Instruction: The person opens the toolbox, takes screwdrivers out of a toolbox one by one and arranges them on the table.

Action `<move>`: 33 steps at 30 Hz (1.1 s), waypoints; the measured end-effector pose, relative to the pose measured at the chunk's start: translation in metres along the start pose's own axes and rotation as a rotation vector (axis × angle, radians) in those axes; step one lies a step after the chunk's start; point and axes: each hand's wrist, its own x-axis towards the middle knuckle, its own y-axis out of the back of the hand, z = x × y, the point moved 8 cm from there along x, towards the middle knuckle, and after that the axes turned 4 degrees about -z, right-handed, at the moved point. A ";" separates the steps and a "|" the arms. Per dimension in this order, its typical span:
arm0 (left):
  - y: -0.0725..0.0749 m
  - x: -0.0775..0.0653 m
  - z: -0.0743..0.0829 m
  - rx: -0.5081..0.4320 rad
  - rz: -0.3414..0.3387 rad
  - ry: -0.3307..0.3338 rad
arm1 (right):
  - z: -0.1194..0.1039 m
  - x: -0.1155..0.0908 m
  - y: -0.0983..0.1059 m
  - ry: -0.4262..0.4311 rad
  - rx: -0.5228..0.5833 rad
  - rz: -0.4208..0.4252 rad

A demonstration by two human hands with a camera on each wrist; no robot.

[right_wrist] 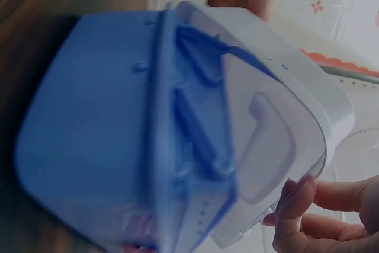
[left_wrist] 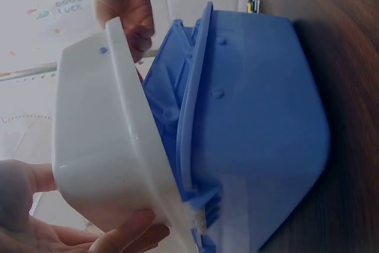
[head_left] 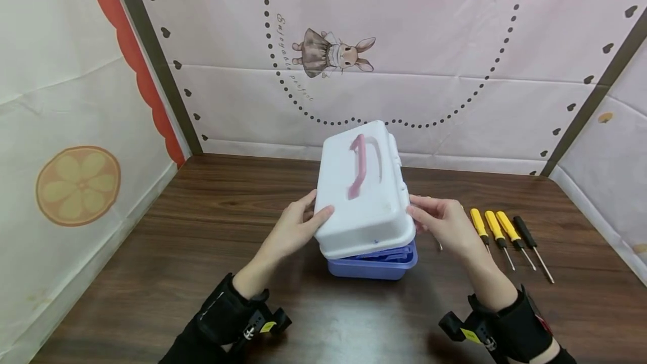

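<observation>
A storage box stands on the wooden table; its white lid (head_left: 361, 201) with a pink carry handle (head_left: 360, 167) is tilted up from the blue base (left_wrist: 260, 99). Through the gap on the right side, folding blue inner trays (right_wrist: 201, 105) show. My left hand (head_left: 293, 226) grips the lid's left side, thumb on top and fingers along the side wall. With my right hand (head_left: 447, 226) I pinch the lid's raised right edge between thumb and fingers. Along the left side, the lid stays joined to the base. What lies deeper in the box is hidden.
To the right lie several yellow-handled screwdrivers (head_left: 495, 226) and a black-handled screwdriver (head_left: 524, 232). Another metal shaft (head_left: 440, 246) is partly hidden by the right hand. White printed cloth walls (head_left: 429, 27) surround the dark wooden table (head_left: 227, 212) at the back and sides.
</observation>
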 end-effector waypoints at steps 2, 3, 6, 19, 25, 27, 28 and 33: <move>-0.002 0.000 0.002 0.034 0.023 0.005 | 0.006 -0.002 -0.001 0.006 -0.083 0.023; -0.003 0.000 0.002 0.060 0.033 0.011 | 0.008 -0.003 -0.002 0.007 -0.134 0.038; -0.005 0.000 0.004 0.164 0.065 0.040 | 0.013 -0.006 -0.004 0.007 -0.250 0.071; -0.021 -0.001 0.014 0.392 0.135 -0.007 | 0.035 -0.009 -0.009 -0.032 -0.461 0.097; -0.023 0.000 0.015 0.415 0.137 -0.017 | 0.040 -0.005 -0.014 -0.037 -0.468 0.054; -0.023 0.000 0.015 0.417 0.139 -0.024 | 0.041 -0.004 -0.014 -0.029 -0.474 0.052; -0.023 0.000 0.015 0.417 0.141 -0.023 | 0.041 -0.004 -0.014 -0.029 -0.480 0.052; -0.024 0.000 0.015 0.428 0.145 -0.020 | 0.045 -0.002 -0.011 -0.046 -0.500 0.030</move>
